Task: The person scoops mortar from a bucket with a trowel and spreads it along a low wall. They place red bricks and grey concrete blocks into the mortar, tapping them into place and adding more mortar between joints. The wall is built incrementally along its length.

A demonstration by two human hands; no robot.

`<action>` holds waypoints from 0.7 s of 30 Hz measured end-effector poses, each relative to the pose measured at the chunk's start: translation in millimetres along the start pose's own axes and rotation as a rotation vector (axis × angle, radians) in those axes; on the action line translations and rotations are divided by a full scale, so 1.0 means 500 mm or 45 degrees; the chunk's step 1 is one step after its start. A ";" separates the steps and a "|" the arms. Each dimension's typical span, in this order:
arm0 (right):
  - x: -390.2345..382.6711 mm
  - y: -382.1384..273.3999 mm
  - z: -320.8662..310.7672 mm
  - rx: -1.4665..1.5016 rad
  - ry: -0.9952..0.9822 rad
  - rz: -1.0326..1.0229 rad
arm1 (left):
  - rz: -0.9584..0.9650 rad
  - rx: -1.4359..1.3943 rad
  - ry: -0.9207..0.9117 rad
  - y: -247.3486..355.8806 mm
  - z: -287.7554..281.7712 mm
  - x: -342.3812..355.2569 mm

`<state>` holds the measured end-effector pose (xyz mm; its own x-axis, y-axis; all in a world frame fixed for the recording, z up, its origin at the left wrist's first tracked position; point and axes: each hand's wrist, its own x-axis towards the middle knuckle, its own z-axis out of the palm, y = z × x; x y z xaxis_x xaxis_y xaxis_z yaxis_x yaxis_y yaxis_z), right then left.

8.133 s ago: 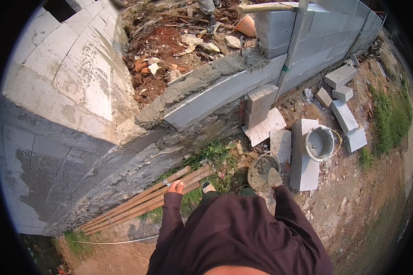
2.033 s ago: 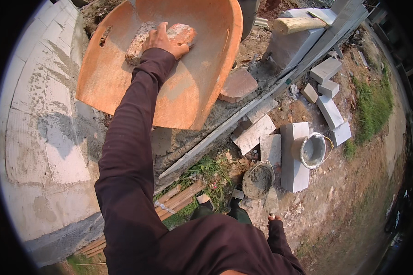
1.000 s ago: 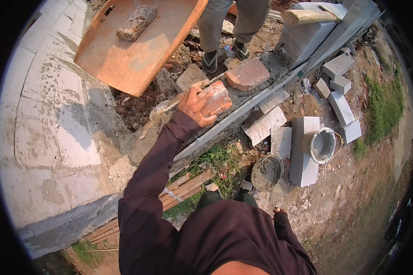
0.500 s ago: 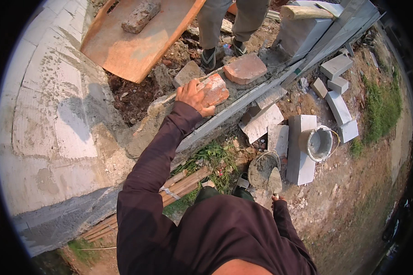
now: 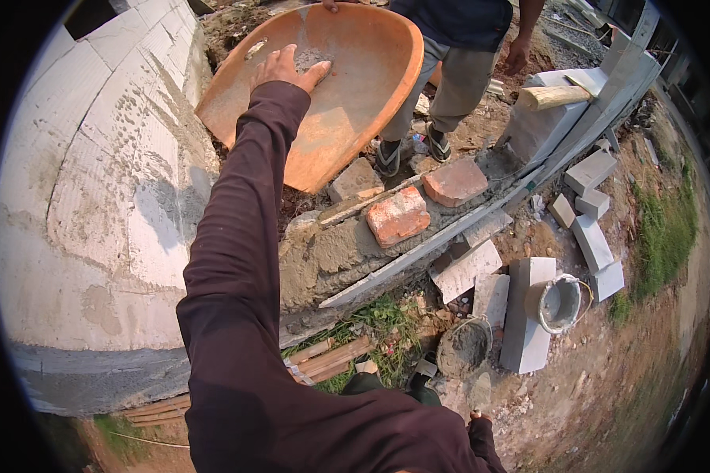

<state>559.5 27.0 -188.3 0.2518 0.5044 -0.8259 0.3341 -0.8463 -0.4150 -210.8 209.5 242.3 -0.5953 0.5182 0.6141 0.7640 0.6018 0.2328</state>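
Note:
My left hand (image 5: 286, 71) is stretched out over the tilted orange tub (image 5: 347, 102), fingers spread. A greyish rough patch (image 5: 314, 58) shows between thumb and fingers; whether it is a brick or mortar, and whether I touch it, I cannot tell. Two reddish bricks, one speckled (image 5: 397, 217) and one paler (image 5: 455, 182), lie in mortar (image 5: 331, 248) along the wall top. Low in view, my right hand (image 5: 481, 418) is closed on the handle of a trowel (image 5: 480, 389), its mortar-coated blade pointing away from me, near a mortar bucket (image 5: 464, 349).
A co-worker's hand (image 5: 339, 4) grips the tub's far rim. A board (image 5: 450, 236) edges the wall. Pale blocks (image 5: 526, 315), a white bucket (image 5: 558, 303) and bamboo poles (image 5: 331, 360) lie on the near side. A wooden handle (image 5: 554, 97) rests on a block.
My left hand has let go of the speckled brick, which stays on the mortar, and has reached forward over the tub. The view has shifted; the right hand still holds the trowel.

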 end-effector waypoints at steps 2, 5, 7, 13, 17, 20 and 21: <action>-0.014 0.041 0.010 0.028 -0.007 -0.022 | -0.049 0.264 -0.071 -0.044 0.093 0.043; -0.043 0.113 0.020 0.004 0.029 0.019 | -0.228 0.410 -0.398 -0.072 0.201 0.088; -0.075 0.158 0.019 0.040 0.041 0.114 | -0.226 0.538 -0.508 -0.084 0.235 0.081; -0.142 0.180 0.025 -0.175 0.109 0.238 | -0.186 0.389 -0.237 -0.096 0.161 0.020; -0.116 0.155 0.027 -0.324 0.074 0.143 | -0.335 0.091 -0.568 -0.106 0.065 0.005; -0.057 0.142 0.029 0.034 0.040 0.146 | -0.341 -0.099 -0.413 -0.138 0.024 -0.025; -0.031 0.135 0.034 -0.020 0.070 0.091 | -0.332 -0.160 -0.300 -0.141 0.027 -0.049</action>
<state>562.8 -40.8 -209.9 0.3247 0.4515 -0.8311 0.3275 -0.8780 -0.3490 -253.5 162.3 200.5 -0.8039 0.4918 0.3346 0.5948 0.6604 0.4584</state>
